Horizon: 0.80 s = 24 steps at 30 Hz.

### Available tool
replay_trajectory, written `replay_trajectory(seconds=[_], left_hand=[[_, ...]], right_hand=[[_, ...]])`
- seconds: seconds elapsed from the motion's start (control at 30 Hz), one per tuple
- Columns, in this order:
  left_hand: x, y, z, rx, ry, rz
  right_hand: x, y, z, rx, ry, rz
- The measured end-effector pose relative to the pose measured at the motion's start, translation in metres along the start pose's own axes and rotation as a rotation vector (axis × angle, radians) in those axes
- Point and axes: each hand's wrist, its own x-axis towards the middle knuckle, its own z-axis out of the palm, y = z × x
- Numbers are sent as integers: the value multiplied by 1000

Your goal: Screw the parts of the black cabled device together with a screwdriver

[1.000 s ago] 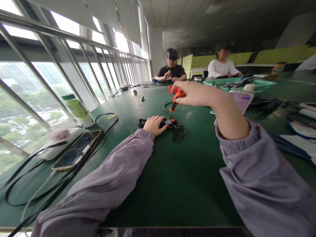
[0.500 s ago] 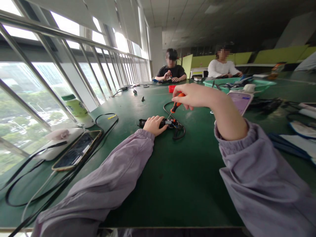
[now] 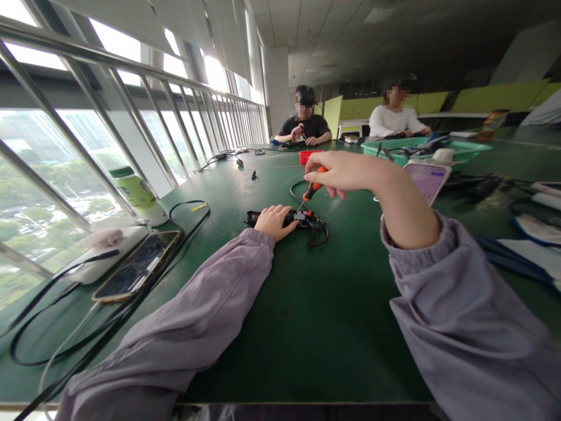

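Right hand (image 3: 348,170) in changed grip on screwdriver (image 3: 311,190)

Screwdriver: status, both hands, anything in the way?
Right hand gripping orange-and-black screwdriver, tip down at black device. Left hand over device. Black cable curls beside it; no obstruction visible.

I am wearing plain greyish-mauve sleeves (image 3: 205,298), my screwdriver (image 3: 312,189) is showing orange and black, and the device (image 3: 300,217) is looking mostly black with grey and orange parts against a tabletop (image 3: 315,321) that is glowing deep green. The bottle (image 3: 139,196) is wearing a green cap over light green and white, the black cable (image 3: 205,217) is carrying a yellow tag (image 3: 198,207), and a phone (image 3: 427,181) is showing lilac. I am also seeing a red container (image 3: 310,156), a mint-green basket (image 3: 473,153), yellow-green partitions (image 3: 495,96), a black shirt (image 3: 313,126) and a white shirt (image 3: 388,120).
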Motion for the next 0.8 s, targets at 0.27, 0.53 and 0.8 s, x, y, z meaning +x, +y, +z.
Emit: replay_trajectory(seconds=[0.27,0.53,0.8], left_hand=[[0,0,1,1,3,0],[0,1,-1,-8,5,-8],[0,-2,1,-55,-3,13]], right_hand=[[5,6,2,-10,97,-30],[6,5,4,-25,86,-5],[4,11,-1,-39,167,-95]])
